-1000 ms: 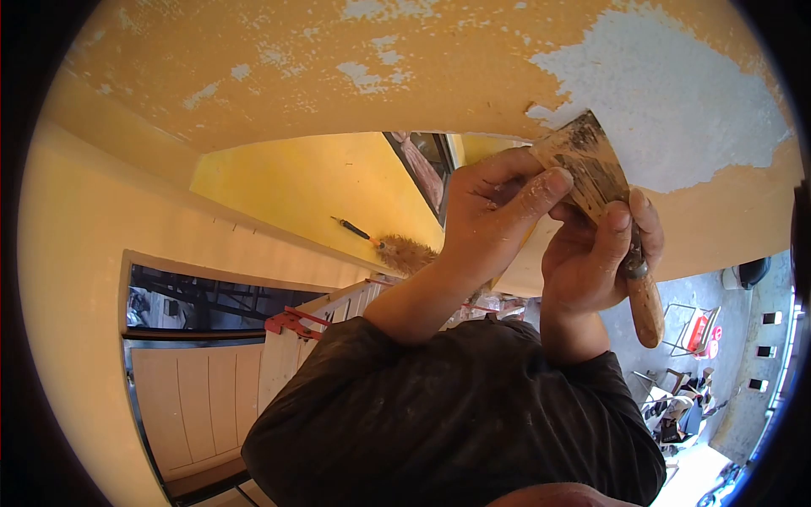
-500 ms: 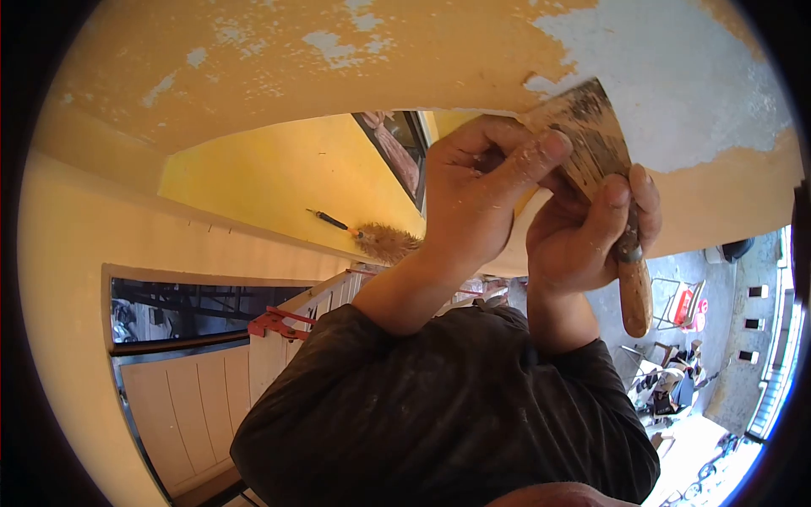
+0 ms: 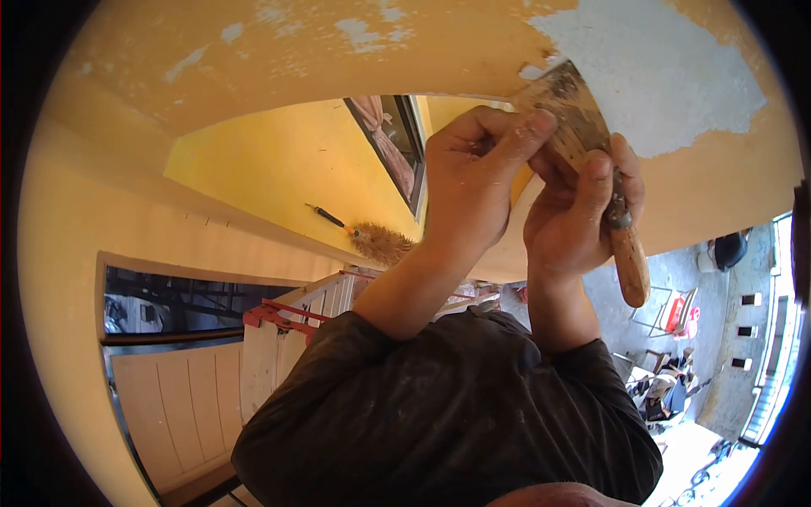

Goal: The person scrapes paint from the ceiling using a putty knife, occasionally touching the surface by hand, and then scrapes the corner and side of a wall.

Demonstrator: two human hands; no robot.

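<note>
A putty knife (image 3: 573,114) with a wide, paint-smeared blade and a worn wooden handle is held up before a peeling orange surface (image 3: 456,51). My right hand (image 3: 579,207) is closed around the lower blade and neck, thumb on the near face. The handle hangs down below its fingers. My left hand (image 3: 477,169) pinches the blade's left side between thumb and fingers; the fingers behind the blade are hidden. Small pale flakes cling to the left hand. The blade's top corner overlaps the edge of a bare grey-white patch (image 3: 659,76); contact cannot be told.
A ladder (image 3: 291,317) with red brackets stands beside my left arm. A feather duster (image 3: 380,242) lies on a ledge by the yellow wall, near a curtained window (image 3: 393,139). Far below right are a red chair (image 3: 676,313) and a pile of clutter (image 3: 672,389).
The putty knife and both hands have shifted slightly up and left in view. The background has also shifted a little. Both hands keep their hold.
</note>
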